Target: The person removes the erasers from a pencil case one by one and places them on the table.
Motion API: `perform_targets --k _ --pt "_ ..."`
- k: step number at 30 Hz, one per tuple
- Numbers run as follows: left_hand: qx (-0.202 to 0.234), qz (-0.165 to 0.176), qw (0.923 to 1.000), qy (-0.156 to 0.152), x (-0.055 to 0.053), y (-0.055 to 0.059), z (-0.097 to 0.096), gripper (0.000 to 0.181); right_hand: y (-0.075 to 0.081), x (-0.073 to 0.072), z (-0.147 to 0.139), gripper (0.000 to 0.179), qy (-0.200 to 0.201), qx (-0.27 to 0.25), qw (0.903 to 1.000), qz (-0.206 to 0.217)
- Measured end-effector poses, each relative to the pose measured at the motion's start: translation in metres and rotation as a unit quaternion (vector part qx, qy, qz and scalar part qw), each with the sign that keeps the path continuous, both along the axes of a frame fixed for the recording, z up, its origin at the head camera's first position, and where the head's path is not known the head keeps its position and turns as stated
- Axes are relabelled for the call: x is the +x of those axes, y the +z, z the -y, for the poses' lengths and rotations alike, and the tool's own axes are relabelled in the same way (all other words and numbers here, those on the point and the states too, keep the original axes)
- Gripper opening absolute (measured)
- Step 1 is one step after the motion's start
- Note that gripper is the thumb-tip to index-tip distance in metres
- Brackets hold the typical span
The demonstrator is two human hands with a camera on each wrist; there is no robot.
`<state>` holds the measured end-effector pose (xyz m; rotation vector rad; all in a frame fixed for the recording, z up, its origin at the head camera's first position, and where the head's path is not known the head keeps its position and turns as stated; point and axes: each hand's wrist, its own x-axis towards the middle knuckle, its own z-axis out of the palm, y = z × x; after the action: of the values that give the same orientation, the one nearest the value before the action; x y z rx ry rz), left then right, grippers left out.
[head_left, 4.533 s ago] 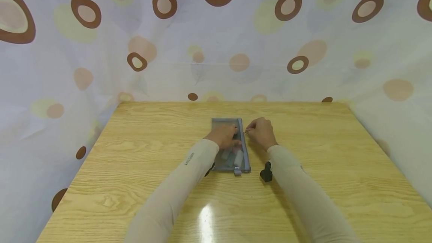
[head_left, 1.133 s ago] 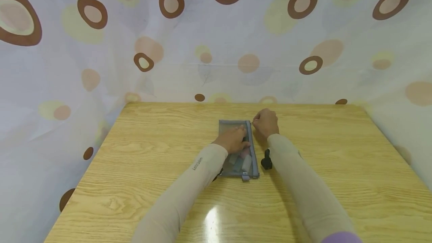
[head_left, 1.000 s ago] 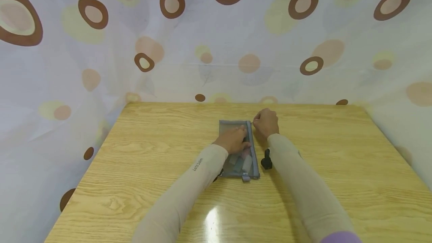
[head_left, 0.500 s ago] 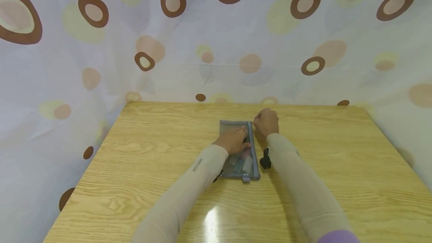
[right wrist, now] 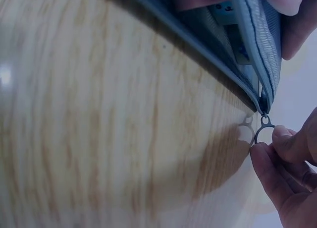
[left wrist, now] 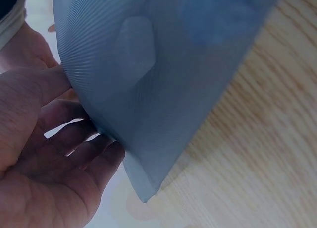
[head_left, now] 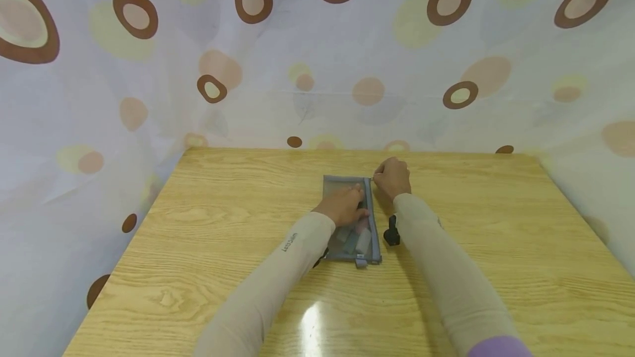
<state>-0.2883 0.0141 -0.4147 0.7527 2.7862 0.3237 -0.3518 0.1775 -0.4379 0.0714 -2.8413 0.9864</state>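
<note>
A grey-blue translucent zip pouch (head_left: pixel 333 250) lies on the table, with several small pale items (head_left: pixel 364 242) showing through it. My left hand (head_left: pixel 341 205) is on the pouch, its thumb at the zip side. In the left wrist view its fingers curl against the grey fabric (left wrist: pixel 163 89). The right wrist view shows the pouch's mouth parted, fingers on its edge and a light blue item with a printed face (right wrist: pixel 225 12) inside. My right hand (head_left: pixel 393 177) pinches the ring-shaped zip pull (right wrist: pixel 265 122) at the pouch's far right corner.
The wooden table (head_left: pixel 223 197) reaches back to a white curtain (head_left: pixel 317 43) printed with brown and beige ovals, which also hangs along both sides. A small fabric tab (head_left: pixel 361 263) sticks out at the pouch's near edge. Light glares on the table's front part.
Over the longer span, my right hand has moved away from me along the zip side to the far corner. The left hand stays on the pouch. In the last second hardly anything moves.
</note>
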Motion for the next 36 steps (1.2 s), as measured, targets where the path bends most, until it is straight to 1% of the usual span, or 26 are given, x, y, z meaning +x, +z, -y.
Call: perform_targets --k 3,6,9,12,15,19,21,24,27,30,32,33,34,36 --pt "0.000 0.000 1.0000 0.001 0.000 0.000 0.000 0.045 0.002 0.002 0.001 0.026 -0.001 0.000 1.0000 0.009" --pt "-0.005 0.002 1.0000 0.002 0.000 0.000 0.000 0.051 0.004 0.003 0.000 0.023 -0.008 -0.005 0.9998 0.019" --pt "-0.009 0.002 1.0000 0.002 0.000 0.000 0.001 0.052 0.004 0.003 0.000 0.020 -0.011 -0.007 0.9995 0.027" --pt "-0.011 -0.001 0.9999 0.000 0.000 0.000 0.001 0.048 0.004 0.003 0.000 0.021 -0.005 -0.009 0.9992 0.039" --pt "-0.013 0.000 0.9999 0.001 0.001 0.000 0.001 0.049 0.004 0.002 -0.001 0.023 0.004 -0.006 0.9988 0.049" --pt "-0.014 0.010 0.9998 0.006 0.002 0.001 0.001 0.057 0.002 0.000 -0.001 0.024 0.011 0.002 0.9983 0.057" --pt "-0.013 0.012 0.9998 0.008 0.003 0.002 0.001 0.057 0.001 0.000 -0.001 0.024 0.014 0.006 0.9981 0.060" --pt "-0.014 0.007 0.9999 0.001 0.004 0.002 0.000 0.054 0.001 0.002 -0.003 0.026 0.024 0.010 0.9975 0.066" --pt "-0.013 -0.003 0.9999 -0.008 0.006 0.001 -0.001 0.049 0.001 0.003 -0.006 0.029 0.041 0.015 0.9973 0.060" --pt "-0.004 -0.011 0.9998 -0.014 0.007 0.001 0.000 0.044 0.003 0.002 -0.010 0.032 0.063 0.016 0.9972 0.035" --pt "0.004 -0.011 0.9998 -0.014 0.007 0.002 0.001 0.038 0.010 0.004 -0.012 0.033 0.075 0.008 0.9970 0.020" --pt "0.011 -0.009 0.9998 -0.012 0.007 0.003 0.001 0.038 0.014 0.004 -0.012 0.033 0.080 0.006 0.9968 0.010" --pt "0.018 -0.005 0.9998 -0.009 0.007 0.004 0.002 0.040 0.018 0.005 -0.013 0.033 0.084 0.002 0.9965 0.003" --pt "0.030 -0.002 0.9996 -0.004 0.007 0.008 0.002 0.035 0.028 0.008 -0.015 0.033 0.088 -0.008 0.9961 -0.005"
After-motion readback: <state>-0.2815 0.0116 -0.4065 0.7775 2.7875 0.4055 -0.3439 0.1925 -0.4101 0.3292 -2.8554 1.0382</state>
